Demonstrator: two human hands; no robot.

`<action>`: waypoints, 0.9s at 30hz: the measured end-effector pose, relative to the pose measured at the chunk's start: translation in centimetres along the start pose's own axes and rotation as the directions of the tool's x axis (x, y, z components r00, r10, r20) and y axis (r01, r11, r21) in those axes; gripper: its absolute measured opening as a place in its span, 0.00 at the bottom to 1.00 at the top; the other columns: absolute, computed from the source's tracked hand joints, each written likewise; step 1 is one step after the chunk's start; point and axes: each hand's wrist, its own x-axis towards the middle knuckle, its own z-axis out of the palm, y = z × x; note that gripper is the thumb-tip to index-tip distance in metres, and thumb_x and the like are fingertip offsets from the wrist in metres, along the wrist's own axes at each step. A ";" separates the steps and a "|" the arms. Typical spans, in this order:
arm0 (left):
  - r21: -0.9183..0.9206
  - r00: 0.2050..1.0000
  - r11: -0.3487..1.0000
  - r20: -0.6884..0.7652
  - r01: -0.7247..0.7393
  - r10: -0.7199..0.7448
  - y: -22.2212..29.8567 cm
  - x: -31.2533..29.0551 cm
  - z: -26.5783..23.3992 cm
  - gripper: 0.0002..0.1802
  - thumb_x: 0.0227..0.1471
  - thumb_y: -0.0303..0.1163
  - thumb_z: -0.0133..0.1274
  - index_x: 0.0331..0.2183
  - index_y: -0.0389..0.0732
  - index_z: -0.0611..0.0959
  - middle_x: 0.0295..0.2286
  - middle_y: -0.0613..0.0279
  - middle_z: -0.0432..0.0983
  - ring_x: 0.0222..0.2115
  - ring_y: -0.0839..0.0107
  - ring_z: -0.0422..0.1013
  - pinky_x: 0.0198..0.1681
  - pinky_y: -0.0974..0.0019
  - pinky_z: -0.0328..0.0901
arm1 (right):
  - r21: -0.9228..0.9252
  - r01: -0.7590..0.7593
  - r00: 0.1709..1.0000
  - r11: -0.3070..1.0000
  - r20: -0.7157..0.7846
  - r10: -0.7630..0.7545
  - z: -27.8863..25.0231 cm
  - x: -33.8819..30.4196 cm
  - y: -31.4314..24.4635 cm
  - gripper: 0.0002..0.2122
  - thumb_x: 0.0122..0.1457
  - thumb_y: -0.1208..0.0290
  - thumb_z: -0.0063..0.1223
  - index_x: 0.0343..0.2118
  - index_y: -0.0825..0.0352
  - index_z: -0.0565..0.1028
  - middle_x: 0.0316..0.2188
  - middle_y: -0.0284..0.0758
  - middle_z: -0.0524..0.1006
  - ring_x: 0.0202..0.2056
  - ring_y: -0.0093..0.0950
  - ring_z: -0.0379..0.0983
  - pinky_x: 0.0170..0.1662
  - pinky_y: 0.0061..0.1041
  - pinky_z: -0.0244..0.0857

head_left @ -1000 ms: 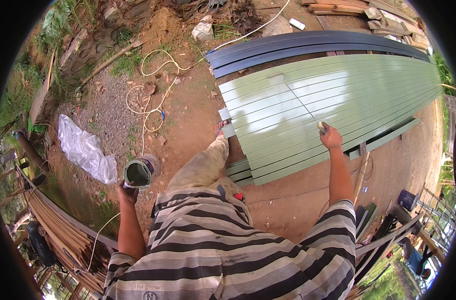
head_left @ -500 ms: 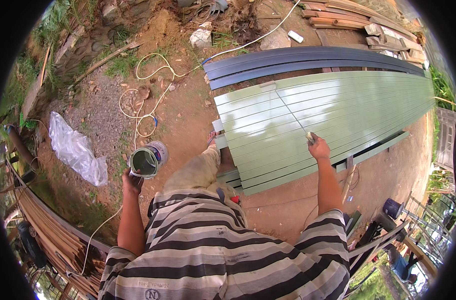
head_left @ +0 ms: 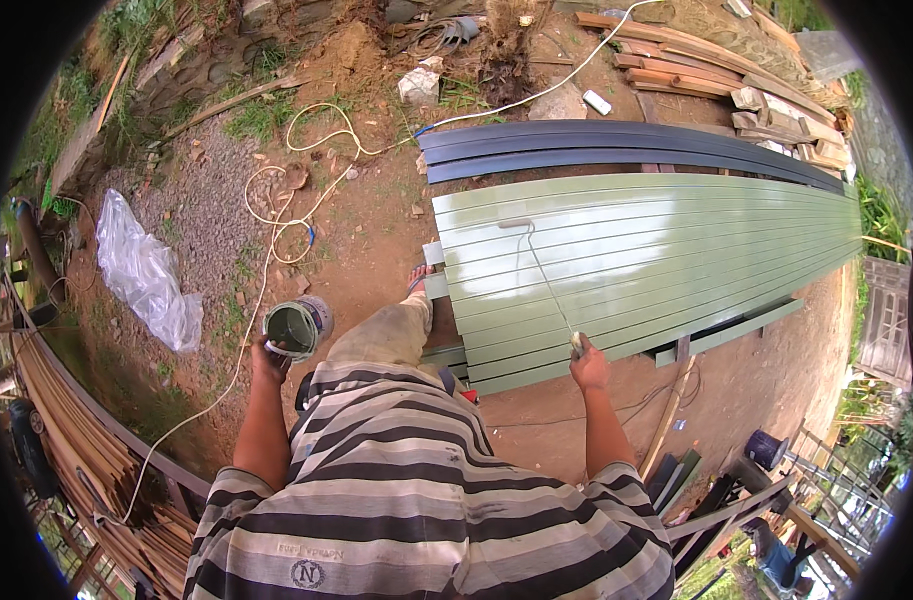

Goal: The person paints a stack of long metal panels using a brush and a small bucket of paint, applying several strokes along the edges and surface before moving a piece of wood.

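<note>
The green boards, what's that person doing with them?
The person's right hand grips the handle of a long roller, and its head is at the left end of the green boards, which lie side by side and look shiny in places. The left hand holds a bucket by its rim, off to the side; it looks greenish inside. Dark boards lie just beyond the green ones.

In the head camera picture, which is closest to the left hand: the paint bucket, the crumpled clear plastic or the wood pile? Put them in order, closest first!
Nearest to the left hand:
1. Paint bucket: right in that hand.
2. Crumpled clear plastic: on the ground to the left.
3. Wood pile: far off, upper right.
</note>
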 end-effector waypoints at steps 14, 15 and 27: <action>-0.238 0.983 0.961 -0.148 -0.140 0.106 -10.3 3.6 -7.5 0.15 0.47 0.47 0.47 0.35 0.49 0.72 0.34 0.62 0.70 0.36 0.63 0.68 0.47 0.50 0.59 | 0.326 -0.001 0.997 0.945 -0.073 0.026 10.7 -28.7 13.0 0.22 0.54 0.57 0.56 0.51 0.60 0.74 0.34 0.50 0.78 0.38 0.47 0.77 0.38 0.40 0.70; -0.247 0.982 0.958 -0.151 -0.148 0.113 -10.6 5.1 -8.8 0.16 0.47 0.47 0.47 0.35 0.48 0.73 0.34 0.61 0.70 0.36 0.62 0.68 0.46 0.49 0.59 | 0.355 -0.028 0.998 0.935 -0.039 0.045 11.4 -29.1 11.6 0.22 0.55 0.58 0.55 0.51 0.61 0.74 0.35 0.50 0.78 0.39 0.46 0.77 0.39 0.40 0.70; 0.209 0.775 0.973 -0.597 -0.102 0.209 -5.1 5.8 -7.5 0.28 0.45 0.40 0.49 0.46 0.33 0.77 0.47 0.43 0.73 0.48 0.47 0.70 0.51 0.53 0.65 | 0.385 0.197 0.980 0.902 -0.087 -0.177 7.1 -23.0 -12.7 0.26 0.57 0.53 0.47 0.56 0.62 0.68 0.48 0.51 0.71 0.45 0.47 0.72 0.47 0.39 0.66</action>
